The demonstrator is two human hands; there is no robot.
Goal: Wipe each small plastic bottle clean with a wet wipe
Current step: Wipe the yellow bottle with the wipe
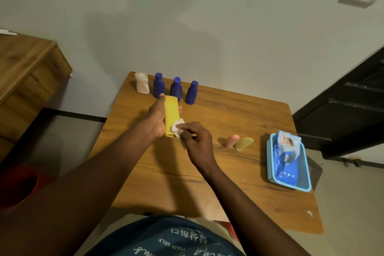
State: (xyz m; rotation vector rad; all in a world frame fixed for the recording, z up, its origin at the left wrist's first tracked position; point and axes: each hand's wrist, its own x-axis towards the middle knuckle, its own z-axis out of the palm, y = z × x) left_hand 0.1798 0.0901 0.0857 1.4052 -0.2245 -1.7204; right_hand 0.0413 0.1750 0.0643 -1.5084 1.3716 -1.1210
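A dim, warm light is cast from behind the camera; soft shadows are thrown on the wall (158,27) beyond the fingers (160,103); mild blur is seen throughout; far left and right of the fingers, straight edges are bent by the lens.

I am looking over a wooden table (239,114) backing onto a plain pale wall (187,16). Left of the table a wooden cabinet (27,64) is standing, right of it a dark panelled door (351,100), and grey floor (68,145) is showing alongside.
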